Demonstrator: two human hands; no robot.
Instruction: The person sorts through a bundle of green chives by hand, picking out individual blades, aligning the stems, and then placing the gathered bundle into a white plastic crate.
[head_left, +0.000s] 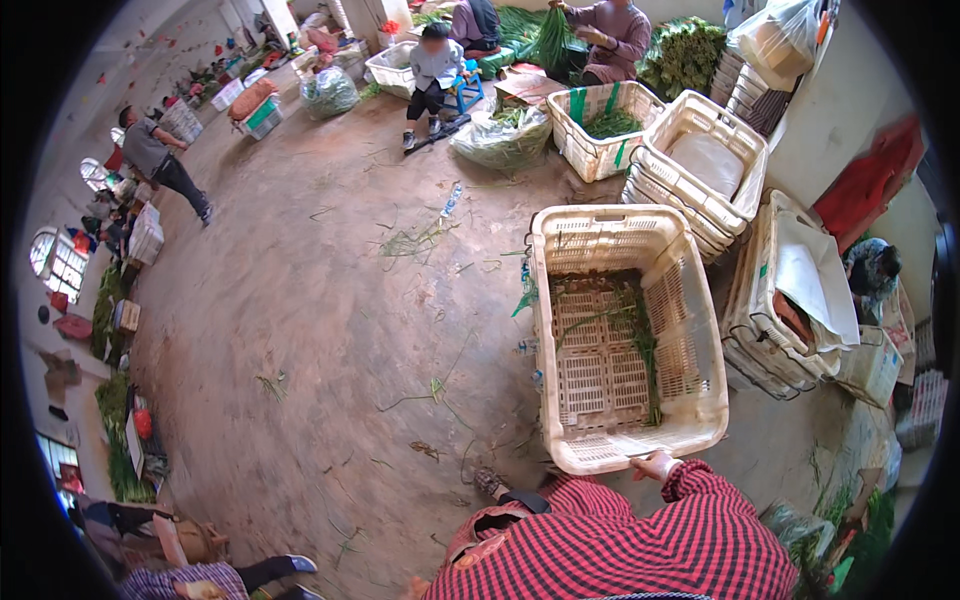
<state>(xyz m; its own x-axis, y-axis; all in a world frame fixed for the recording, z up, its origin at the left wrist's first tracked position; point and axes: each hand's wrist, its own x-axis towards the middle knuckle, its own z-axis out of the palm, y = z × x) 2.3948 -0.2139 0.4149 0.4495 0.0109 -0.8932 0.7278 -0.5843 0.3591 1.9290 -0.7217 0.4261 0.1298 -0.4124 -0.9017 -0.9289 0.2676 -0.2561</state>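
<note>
My right hand (655, 466) grips the near rim of a large off-white plastic crate (700, 425), its fingers hooked at the edge. The crate has slotted walls and a grid floor, with green stalks and dark scraps lying along its right and far sides. Its far end reaches toward a stack of similar crates. At the lower edge of the view, a small blurred part of my left hand (415, 588) shows beside my red and black checked clothing. Its fingers cannot be made out.
Stacked crates (700, 150) stand beyond and right of mine, beside a crate with green stalks (600, 150). A clear bag of greens (503, 140) lies farther off. People sit and stand around the room. Loose stalks (437, 388) and a plastic bottle (452, 199) litter the floor.
</note>
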